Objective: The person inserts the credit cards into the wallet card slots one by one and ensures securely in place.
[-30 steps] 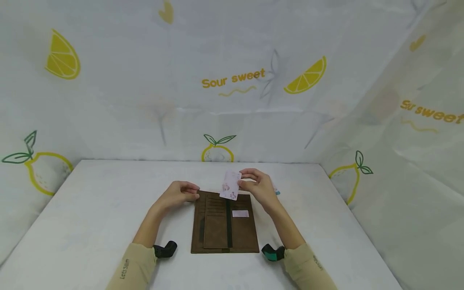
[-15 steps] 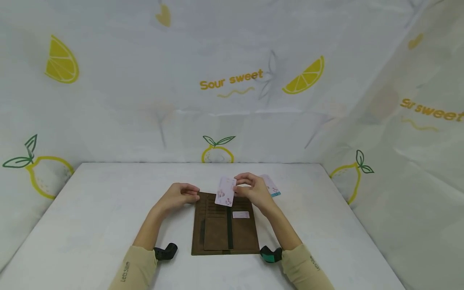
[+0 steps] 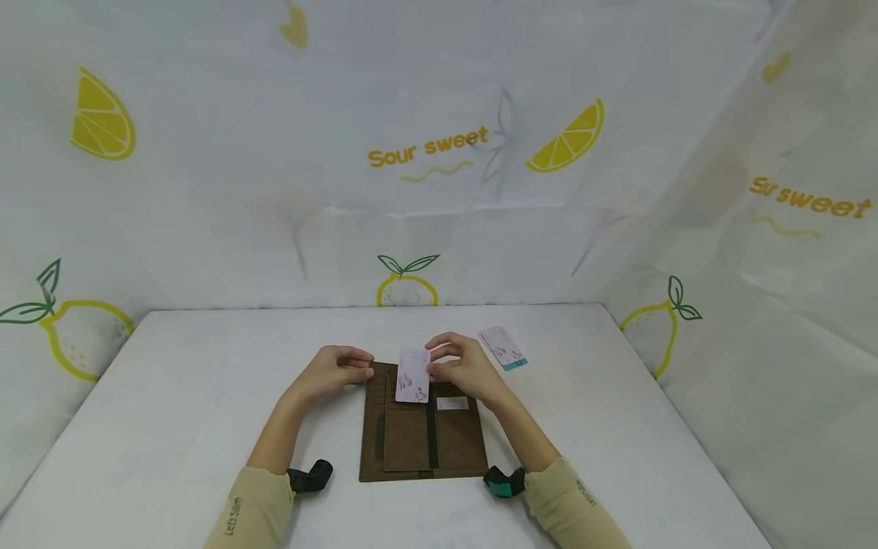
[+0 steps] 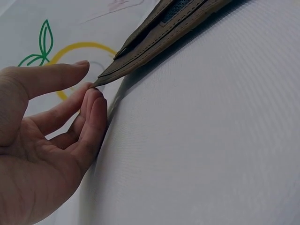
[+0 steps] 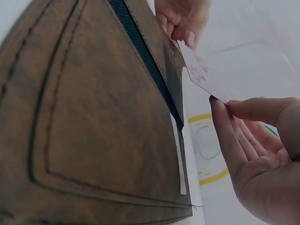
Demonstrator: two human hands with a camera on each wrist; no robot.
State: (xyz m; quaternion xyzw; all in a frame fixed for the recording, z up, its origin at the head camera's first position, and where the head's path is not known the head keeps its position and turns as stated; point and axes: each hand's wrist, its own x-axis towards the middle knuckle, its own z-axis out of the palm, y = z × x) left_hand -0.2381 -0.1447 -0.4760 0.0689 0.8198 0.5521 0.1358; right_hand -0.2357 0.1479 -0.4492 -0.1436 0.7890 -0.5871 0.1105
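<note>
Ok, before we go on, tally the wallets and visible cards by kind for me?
Wallets: 1, lying open
Cards: 3 visible; one held in the right hand, one tucked in a wallet slot, one on the table
Total: 4 visible; I can't tell whether more cards lie under the table one.

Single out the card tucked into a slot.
The slotted card, a pale strip on the wallet's right side. The held card is pinched by the right hand; the blue-edged card lies on the table.
</note>
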